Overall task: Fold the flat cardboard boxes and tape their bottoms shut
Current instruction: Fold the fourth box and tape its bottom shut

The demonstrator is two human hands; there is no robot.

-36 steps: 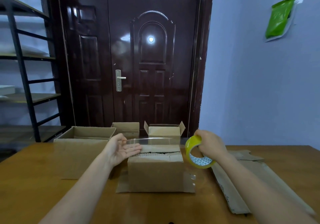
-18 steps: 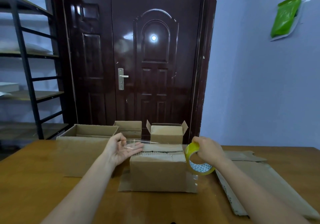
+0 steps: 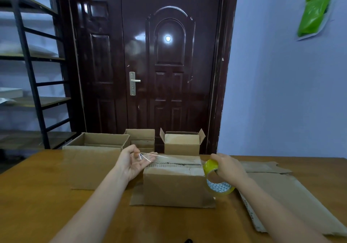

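Brown bench: my left hand pinches the clear tape end over the middle box, my right hand grips the tape roll

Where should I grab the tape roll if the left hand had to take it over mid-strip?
Probably by the yellow rim of the tape roll, coming from its open near side. It stands on edge beside the box, hollow core facing us, and the right hand already covers its top. A thumb through the core would steady it.

dark door, blue wall, black shelving
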